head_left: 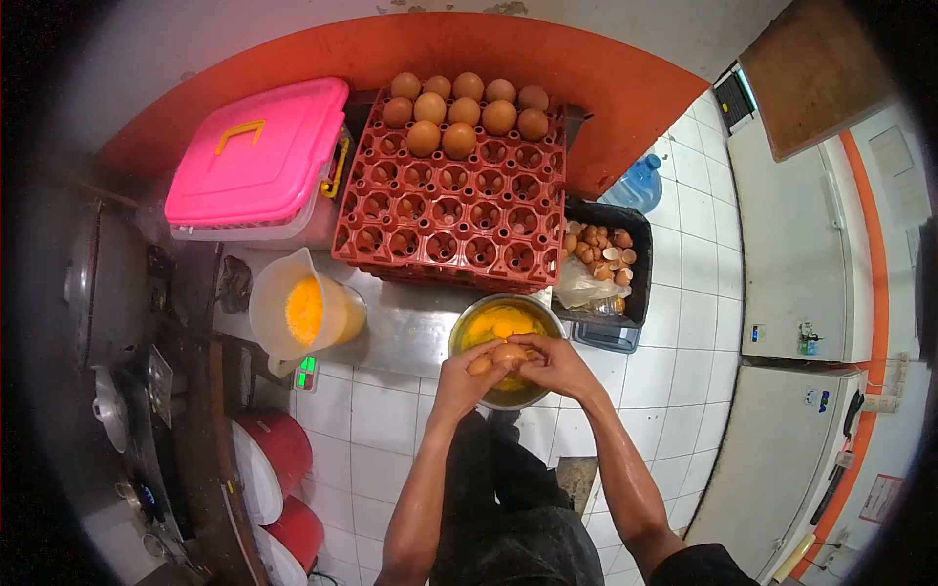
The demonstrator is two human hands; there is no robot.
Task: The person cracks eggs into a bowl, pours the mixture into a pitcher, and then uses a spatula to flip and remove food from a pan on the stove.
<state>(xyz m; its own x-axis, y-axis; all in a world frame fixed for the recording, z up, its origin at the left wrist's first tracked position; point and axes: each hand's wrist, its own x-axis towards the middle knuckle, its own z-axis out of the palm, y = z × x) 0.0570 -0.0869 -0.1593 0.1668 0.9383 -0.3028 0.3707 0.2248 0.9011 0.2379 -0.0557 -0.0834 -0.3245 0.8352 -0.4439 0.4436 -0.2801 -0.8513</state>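
Over a metal bowl [458, 334] with yolks and egg liquid in it, both my hands meet around a brown egg [508, 354]. My left hand [463, 376] has its fingers closed on this egg from the left, and a second brown egg [480, 365] shows in the same hand. From the right, my right hand [559, 366] pinches the middle egg. Whether its shell is cracked cannot be made out. Behind the bowl, a stack of red egg trays [445, 210] holds several brown eggs in its back rows.
Left of the bowl stands a plastic jug [342, 317] with yellow egg liquid. A pink-lidded box [259, 156] is at the back left. Eggshells fill a black bin [640, 283] at the right, near a blue water bottle [637, 186]. Pots stand far left.
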